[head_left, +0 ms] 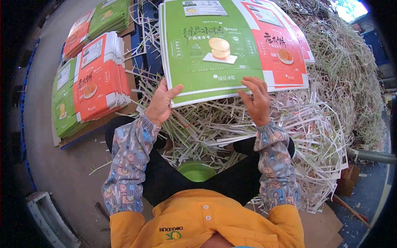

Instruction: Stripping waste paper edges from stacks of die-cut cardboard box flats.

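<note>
A person in a yellow shirt [202, 227] is handling a pile of printed green-and-red card sheets [246, 37], which is lying over shredded paper [306, 136]. The left hand [160, 103] is gripping the near left corner, its thumb pressing on top; the right hand [258, 103] is hanging at the near edge, fingers curling loosely and thumb standing apart, though whether the tips are touching card is staying unclear.

With a firm hold apparently coming from only 1 corner, the sheets are risking a slide out of line; their right edges are lying staggered. The loose strips beneath are probably giving uneven support, so the pile could be tipping or creasing, and stray strips could be catching between sheets.

By count, the scene is showing 2 hands, 2 patterned sleeve covers [278, 165], 1 handled pile, 1 nearer stack [105, 62] and 1 farther stack [103, 22] at left, plus 1 round green object [196, 170] between the legs. Individual sheets and strips are defying a count.
</note>
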